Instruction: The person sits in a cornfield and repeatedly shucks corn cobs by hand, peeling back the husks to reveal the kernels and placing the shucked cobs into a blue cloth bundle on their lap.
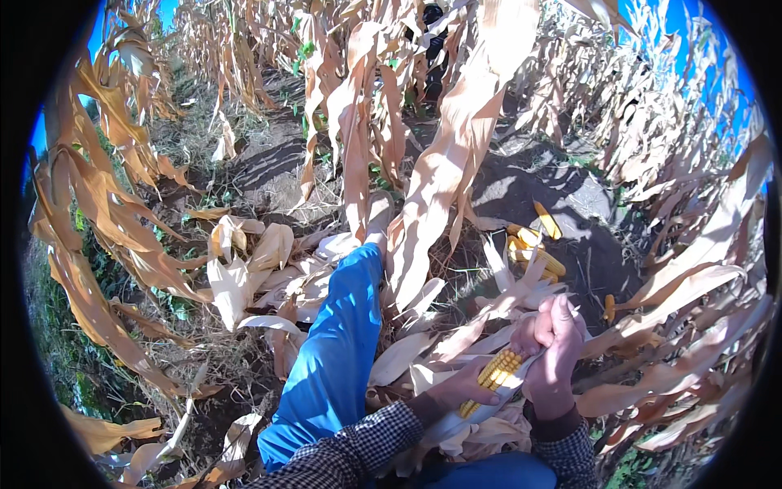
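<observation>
My left hand (pixel 461 386) is closed around the lower part of a yellow corn ear (pixel 498 370), whose kernels are partly bare. Pale husk (pixel 510 388) still lies along the ear's right side. At the ear's upper end my right hand (pixel 557 342) is clenched on the husk, with a bit of it showing above the fingers. Beyond my hands, several husked corn ears (pixel 537 247) lie in a small pile on the soil. Part of another yellow ear (pixel 609 307) shows to the right of my right hand.
Dry corn stalks and leaves (pixel 449 140) stand tall just ahead, with more at both sides. Loose husks (pixel 293 275) cover the ground around my outstretched leg in blue trousers (pixel 336 348). A dark object (pixel 434 55) is partly hidden behind the stalks.
</observation>
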A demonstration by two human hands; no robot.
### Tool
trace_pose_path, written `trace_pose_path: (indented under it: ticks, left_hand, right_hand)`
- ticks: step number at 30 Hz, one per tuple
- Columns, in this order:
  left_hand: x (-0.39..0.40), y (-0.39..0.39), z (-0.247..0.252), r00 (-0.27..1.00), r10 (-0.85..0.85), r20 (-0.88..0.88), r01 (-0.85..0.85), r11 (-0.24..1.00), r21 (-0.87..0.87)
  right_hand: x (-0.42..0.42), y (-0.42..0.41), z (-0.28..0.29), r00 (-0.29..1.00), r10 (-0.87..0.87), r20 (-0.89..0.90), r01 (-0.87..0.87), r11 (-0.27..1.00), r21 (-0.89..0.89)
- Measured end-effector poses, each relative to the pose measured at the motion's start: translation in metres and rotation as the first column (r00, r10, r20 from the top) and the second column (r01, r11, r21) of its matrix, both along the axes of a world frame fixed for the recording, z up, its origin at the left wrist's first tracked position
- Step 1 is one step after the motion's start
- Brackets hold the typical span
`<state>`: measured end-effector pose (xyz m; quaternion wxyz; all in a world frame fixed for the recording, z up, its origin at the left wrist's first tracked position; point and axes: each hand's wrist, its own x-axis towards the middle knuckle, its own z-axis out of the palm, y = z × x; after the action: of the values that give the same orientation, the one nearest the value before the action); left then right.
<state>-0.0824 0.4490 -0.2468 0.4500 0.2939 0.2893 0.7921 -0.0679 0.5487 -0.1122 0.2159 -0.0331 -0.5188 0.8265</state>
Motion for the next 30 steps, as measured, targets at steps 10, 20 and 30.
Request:
trace_pose_path:
  ticks: [10, 20, 30]
  left_hand:
    - [0.035, 0.066, -0.016, 0.765, -0.311, 0.564, 0.077, 0.914, 0.399]
    - [-0.004, 0.001, -0.002, 0.658, 0.140, 0.740, -0.287, 0.955, 0.075]
    - [-0.057, -0.030, -0.063, 0.544, 0.450, 0.708, -0.519, 0.843, -0.138]
  right_hand:
    - [-0.005, 0.050, -0.005, 0.972, -0.225, -0.062, 0.204, 0.950, -0.234]
    - [0.002, 0.025, -0.027, 0.998, -0.007, 0.057, 0.009, 0.999, -0.032]
    - [0.020, 0.026, -0.069, 0.885, 0.264, 0.384, -0.298, 0.954, 0.029]
